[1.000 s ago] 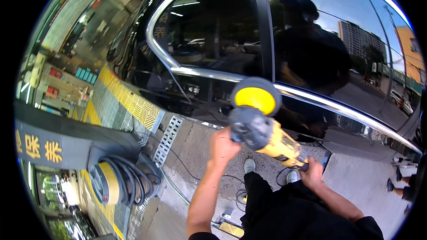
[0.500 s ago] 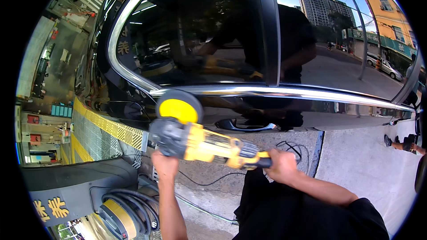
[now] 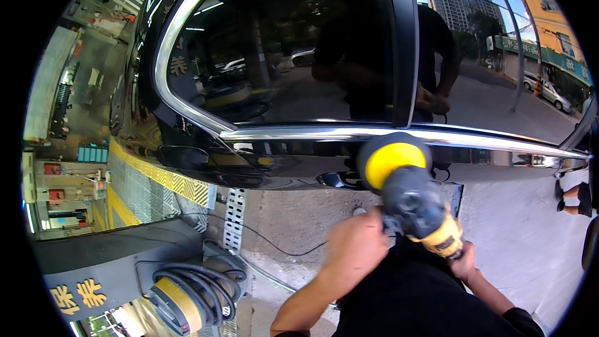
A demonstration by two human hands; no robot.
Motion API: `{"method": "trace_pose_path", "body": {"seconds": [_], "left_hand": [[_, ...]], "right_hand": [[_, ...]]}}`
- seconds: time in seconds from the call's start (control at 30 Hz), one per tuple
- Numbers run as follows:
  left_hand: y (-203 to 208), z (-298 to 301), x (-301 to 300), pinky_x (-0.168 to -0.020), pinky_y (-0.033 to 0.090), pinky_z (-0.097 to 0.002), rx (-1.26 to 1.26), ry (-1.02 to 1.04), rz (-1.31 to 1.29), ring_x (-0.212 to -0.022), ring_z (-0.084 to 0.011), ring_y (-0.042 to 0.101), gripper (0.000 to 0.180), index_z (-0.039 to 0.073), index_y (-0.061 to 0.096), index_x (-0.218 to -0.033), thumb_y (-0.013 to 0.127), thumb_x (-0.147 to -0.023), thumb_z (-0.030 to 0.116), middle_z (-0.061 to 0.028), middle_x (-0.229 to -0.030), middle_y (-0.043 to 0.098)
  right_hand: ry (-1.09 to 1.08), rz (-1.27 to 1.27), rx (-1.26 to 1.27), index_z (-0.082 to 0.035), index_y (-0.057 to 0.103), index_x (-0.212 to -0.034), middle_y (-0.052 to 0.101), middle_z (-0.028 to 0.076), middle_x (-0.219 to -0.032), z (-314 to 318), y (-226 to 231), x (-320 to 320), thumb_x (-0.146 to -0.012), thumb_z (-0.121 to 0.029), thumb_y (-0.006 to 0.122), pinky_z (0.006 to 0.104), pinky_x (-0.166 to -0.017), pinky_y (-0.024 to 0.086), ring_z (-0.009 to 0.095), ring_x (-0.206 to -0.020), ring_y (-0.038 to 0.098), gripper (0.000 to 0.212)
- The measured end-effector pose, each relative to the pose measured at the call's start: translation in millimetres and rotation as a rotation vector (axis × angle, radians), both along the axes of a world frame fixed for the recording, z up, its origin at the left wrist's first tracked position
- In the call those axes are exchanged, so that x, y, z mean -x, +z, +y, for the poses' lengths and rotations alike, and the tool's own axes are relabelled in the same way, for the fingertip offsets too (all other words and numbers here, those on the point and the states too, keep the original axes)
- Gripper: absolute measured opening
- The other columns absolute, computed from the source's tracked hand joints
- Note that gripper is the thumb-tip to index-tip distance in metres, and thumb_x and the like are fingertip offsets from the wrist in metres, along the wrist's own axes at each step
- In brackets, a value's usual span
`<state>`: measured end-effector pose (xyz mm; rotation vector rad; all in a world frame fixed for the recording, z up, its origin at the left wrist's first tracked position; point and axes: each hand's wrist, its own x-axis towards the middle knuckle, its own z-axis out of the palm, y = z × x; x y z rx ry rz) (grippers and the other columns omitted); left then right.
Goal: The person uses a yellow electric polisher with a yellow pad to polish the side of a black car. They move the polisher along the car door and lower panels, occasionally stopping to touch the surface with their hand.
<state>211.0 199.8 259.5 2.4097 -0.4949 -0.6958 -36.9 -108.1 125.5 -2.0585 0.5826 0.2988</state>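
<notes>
A yellow and black car polisher (image 3: 417, 195) is in both my hands, its round yellow-backed pad (image 3: 394, 161) up against the side of a shiny black car (image 3: 281, 156), just under the chrome window trim (image 3: 312, 133). My left hand (image 3: 357, 242) grips the tool beside its dark head, partly on a side handle. Around the rear end of the yellow body, my right hand (image 3: 463, 263) is closed, nearer to me and to the right. The pad hides part of the chrome door handle (image 3: 334, 179). Whether the pad presses on the paint I cannot tell.
At lower left stands a drum-shaped machine (image 3: 171, 302) with a coiled dark hose (image 3: 218, 284), next to a grey sign panel (image 3: 93, 274). A thin cable (image 3: 281, 253) runs over the concrete. Beyond the car's left end lies yellow-edged floor grating (image 3: 146, 178). Another person's legs (image 3: 573, 198) show far right.
The polisher has moved right along the door, from left of the door handle to over its right part. It has swung so its rear end points more toward me. Both hands went with it.
</notes>
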Motion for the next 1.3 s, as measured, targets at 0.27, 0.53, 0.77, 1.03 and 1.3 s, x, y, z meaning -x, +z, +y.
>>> {"method": "trace_pose_path", "body": {"seconds": [0.27, 0.53, 0.77, 1.03, 1.3], "left_hand": [[-29.6, 206.7, -44.4, -0.072, 0.055, -0.0341, 0.128, 0.704, -0.302, -0.074, -0.0111, 0.067, 0.01, -0.001, 0.077, -0.09, 0.076, -0.083, 0.005, -0.0073, -0.081, 0.079], [-83.5, 148.7, -20.4, -0.068, 0.055, -0.0361, 0.305, 0.569, -0.393, -0.073, -0.014, 0.073, 0.009, -0.002, 0.077, -0.087, 0.075, -0.079, 0.002, -0.0068, -0.078, 0.079], [-45.3, -86.2, 47.0, -0.073, 0.059, -0.0492, -0.043, 0.206, -0.231, -0.081, -0.0429, 0.074, 0.016, 0.005, 0.073, -0.088, 0.076, -0.076, 0.015, -0.0189, -0.081, 0.075], [-62.2, -324.2, 111.0, -0.071, 0.058, -0.0525, 0.211, -0.179, -0.181, -0.079, -0.0429, 0.073, 0.01, 0.003, 0.071, -0.089, 0.071, -0.08, 0.009, -0.0203, -0.08, 0.072], [-109.7, -363.7, 152.5, -0.075, 0.058, -0.0523, 0.199, -0.166, -0.15, -0.081, -0.0419, 0.073, 0.013, 0.004, 0.07, -0.095, 0.069, -0.082, 0.007, -0.0201, -0.084, 0.074]], "right_hand": [[0.434, -0.2, 0.185, -0.005, 0.067, -0.091, 0.072, 0.017, -0.085, 152.9, 17.6, -172.3, -0.077, -0.019, 0.081, 0.0494, -0.073, 0.059, 0.041, -0.082, 0.073, 0.024], [0.358, -0.201, 0.22, -0.006, 0.064, -0.096, 0.071, 0.02, -0.092, 103.7, -39.6, -137.0, -0.075, -0.015, 0.077, 0.0524, -0.078, 0.057, 0.045, -0.089, 0.07, 0.027], [0.051, -0.072, 0.119, -0.005, 0.072, -0.106, 0.075, 0.022, -0.096, -66.8, -75.3, 18.2, -0.075, -0.013, 0.08, 0.0477, -0.086, 0.059, 0.043, -0.093, 0.074, 0.032], [-0.361, -0.094, -0.073, 0.001, 0.075, -0.112, 0.079, 0.007, -0.111, -226.8, -75.0, 152.9, -0.087, 0.002, 0.074, 0.0363, -0.093, 0.057, 0.017, -0.102, 0.073, 0.025], [-0.326, -0.125, -0.136, 0.002, 0.072, -0.114, 0.078, 0.007, -0.11, -298.7, -168.5, 174.9, -0.091, -0.002, 0.078, 0.0354, -0.093, 0.056, 0.018, -0.103, 0.072, 0.024]]}}
